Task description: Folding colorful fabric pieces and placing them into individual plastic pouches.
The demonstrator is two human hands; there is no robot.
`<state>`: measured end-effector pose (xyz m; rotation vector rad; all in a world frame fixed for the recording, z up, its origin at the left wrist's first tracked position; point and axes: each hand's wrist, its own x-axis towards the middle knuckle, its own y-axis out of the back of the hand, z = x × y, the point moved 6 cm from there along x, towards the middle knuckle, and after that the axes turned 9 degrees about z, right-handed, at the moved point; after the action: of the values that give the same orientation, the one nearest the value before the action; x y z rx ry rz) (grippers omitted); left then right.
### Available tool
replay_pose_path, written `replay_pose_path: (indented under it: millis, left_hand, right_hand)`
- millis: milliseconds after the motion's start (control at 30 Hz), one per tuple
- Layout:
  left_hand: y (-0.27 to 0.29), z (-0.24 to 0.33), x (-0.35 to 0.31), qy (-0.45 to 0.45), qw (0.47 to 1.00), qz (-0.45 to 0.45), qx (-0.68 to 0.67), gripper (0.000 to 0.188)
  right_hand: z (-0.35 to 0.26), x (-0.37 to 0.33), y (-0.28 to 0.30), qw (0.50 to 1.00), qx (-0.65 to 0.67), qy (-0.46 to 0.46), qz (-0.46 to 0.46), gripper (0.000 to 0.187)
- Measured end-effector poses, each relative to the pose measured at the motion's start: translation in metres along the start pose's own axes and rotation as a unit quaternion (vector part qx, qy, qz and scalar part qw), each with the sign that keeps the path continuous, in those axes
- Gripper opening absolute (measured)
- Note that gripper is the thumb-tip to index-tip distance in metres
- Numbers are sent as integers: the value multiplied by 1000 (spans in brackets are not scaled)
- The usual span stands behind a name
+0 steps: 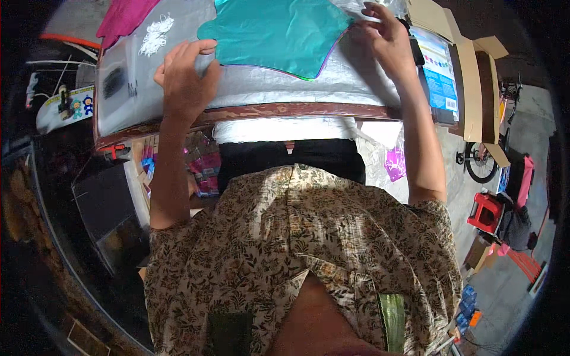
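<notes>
A flat teal foil balloon [276, 38], shiny and uninflated, lies on the silver-grey covered table [249, 98]. Its lower edge runs to a point and carries a thin purple and green line. At its left lobe is my left hand [189, 80], thumb and fingers apart, fingertips touching the edge. My right hand [389, 44] is at the balloon's right tip, with the fingers bent and the fingertips closed on that corner, partly in shadow. A bundle of white string [157, 34] lies beyond my left hand, beside a magenta foil piece [124, 21].
Right of my right hand stand a blue-and-white printed package [438, 74] and an open cardboard box [488, 89]. The table's worn brown edge [297, 111] runs before my body. Farther right on the floor are a red plastic stool [485, 213] and a bicycle wheel [481, 161].
</notes>
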<state>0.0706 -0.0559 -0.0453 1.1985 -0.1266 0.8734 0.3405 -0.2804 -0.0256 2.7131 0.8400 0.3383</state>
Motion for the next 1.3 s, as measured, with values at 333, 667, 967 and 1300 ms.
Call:
replay_pose_path:
  millis: [333,667,967,1300]
  left_hand:
    - [-5,-7,2,-18,1000,21,-2,30]
    - [0,-6,-1,-21,999,24,3,31]
    - [2,9,-5,-31,999,-10,11,36]
    - [2,4,-7,-32,999,17,-3,34]
  right_hand:
    - [-11,-30,-21,934,291,-204,24,46]
    - [0,-9,-7,993,-93,43,-58,39]
    - [30,44,-14,890,-401,206,-64,30]
    - [20,32,-15,923,-335,178,-70,28]
